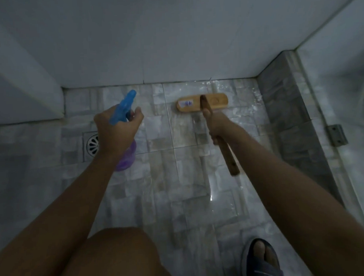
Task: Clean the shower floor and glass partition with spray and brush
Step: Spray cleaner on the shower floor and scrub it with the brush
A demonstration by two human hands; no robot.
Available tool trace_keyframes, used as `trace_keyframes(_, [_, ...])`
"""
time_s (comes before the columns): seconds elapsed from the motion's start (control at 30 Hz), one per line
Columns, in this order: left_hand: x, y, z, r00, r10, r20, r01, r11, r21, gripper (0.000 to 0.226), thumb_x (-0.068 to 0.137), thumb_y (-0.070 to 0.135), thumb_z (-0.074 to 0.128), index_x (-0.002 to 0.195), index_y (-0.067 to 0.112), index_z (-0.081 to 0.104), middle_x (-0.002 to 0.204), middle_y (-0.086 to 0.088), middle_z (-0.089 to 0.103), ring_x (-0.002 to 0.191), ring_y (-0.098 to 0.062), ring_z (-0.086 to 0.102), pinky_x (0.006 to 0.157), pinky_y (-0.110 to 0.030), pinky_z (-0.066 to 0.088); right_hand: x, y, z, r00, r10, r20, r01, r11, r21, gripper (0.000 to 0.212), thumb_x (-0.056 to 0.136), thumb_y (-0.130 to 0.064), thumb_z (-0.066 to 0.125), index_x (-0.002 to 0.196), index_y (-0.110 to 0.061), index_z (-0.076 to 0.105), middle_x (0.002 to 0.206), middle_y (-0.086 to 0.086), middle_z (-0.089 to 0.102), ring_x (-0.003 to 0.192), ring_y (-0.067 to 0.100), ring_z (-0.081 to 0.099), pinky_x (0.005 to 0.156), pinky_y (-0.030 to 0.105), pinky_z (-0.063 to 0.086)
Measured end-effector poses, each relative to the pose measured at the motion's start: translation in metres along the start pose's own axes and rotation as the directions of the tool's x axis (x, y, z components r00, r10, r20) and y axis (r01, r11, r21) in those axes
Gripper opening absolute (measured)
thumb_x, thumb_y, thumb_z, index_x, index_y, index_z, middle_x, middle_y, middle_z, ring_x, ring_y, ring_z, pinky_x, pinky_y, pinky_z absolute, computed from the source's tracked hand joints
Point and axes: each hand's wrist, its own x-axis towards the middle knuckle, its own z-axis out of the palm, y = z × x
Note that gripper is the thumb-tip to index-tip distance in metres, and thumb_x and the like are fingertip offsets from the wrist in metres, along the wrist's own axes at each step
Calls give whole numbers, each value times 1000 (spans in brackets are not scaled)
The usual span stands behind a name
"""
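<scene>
My left hand (117,129) grips a spray bottle (124,108) with a blue trigger head and a purple body, its nozzle pointing at the far wall. My right hand (214,124) is closed around the brown wooden handle of a floor brush. The wooden brush head (202,102) lies flat on the wet grey tiled shower floor (178,179), close to the back wall. The glass partition (340,91) stands at the right above a grey stone curb (285,113).
A round metal floor drain (92,144) sits partly behind my left wrist. White tiled walls close the back and left. A metal hinge (336,135) is fixed on the glass. My bare knee (117,255) and sandalled right foot (260,259) are at the bottom.
</scene>
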Motion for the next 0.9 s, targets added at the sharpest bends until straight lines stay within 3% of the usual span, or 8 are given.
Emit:
trace_keyframes(0.1, [-1,-1,0,1000,15,2,-15,1000,-8,28,90,25,71,71,4,66,63,-8,64,53,-21,60,57,-14,44,33,-45,-6,999,-35,-7,34,998,-54,36,108,-35,29,114,-6,50,76,14,54,49,24,52,36,26,45])
trace_keyframes(0.27, [-3,-2,-6,1000,22,-6,-22,1000,-13,27,90,23,71,72,3,67,63,-6,64,52,-21,60,56,-13,43,52,-60,-24,1000,15,-2,-15,998,-61,45,105,-36,34,129,-1,51,80,17,58,58,27,57,63,39,56])
trace_keyframes(0.4, [-5,-1,-4,1000,7,20,-6,999,-36,29,89,25,71,70,4,64,61,-6,61,51,-22,58,54,-23,47,36,-68,8,998,-57,30,61,985,-159,27,107,-18,30,127,-16,47,87,16,54,67,31,59,57,41,59])
trace_keyframes(0.47, [-3,-3,-4,1000,1,21,-1,999,-36,29,90,26,70,72,3,65,63,-8,63,52,-23,59,54,-30,50,33,-76,12,995,-70,72,85,972,-221,38,107,-20,30,141,-8,44,79,10,47,61,25,52,35,28,49])
trace_keyframes(0.53, [-5,-7,-7,1000,4,-4,-4,999,-44,29,91,25,70,74,3,66,64,-8,64,52,-23,61,53,-32,52,37,-77,-3,996,-50,71,66,967,-246,47,107,-29,29,145,-3,41,74,4,42,59,22,44,35,30,47])
trace_keyframes(0.7, [-7,-7,-9,999,42,-7,-42,999,-5,28,91,23,69,71,4,65,60,-2,60,49,-17,55,52,-19,43,45,-71,2,999,-12,-38,5,980,-198,40,106,-25,34,134,-1,49,74,12,53,56,26,54,51,34,53])
trace_keyframes(0.83, [-4,-8,-10,1000,15,5,-15,999,-28,29,91,25,68,72,4,65,61,-3,60,49,-18,55,53,-21,45,38,-84,21,999,-26,35,30,994,-103,53,101,-1,44,151,-17,34,104,23,57,72,33,65,74,45,61])
trace_keyframes(0.9, [-7,-8,-9,1000,26,14,-26,999,-24,28,91,24,69,71,4,65,60,0,58,48,-16,52,52,-12,40,44,-87,10,996,33,78,-32,999,-6,32,101,-7,46,133,-8,48,88,20,59,57,24,58,58,35,57])
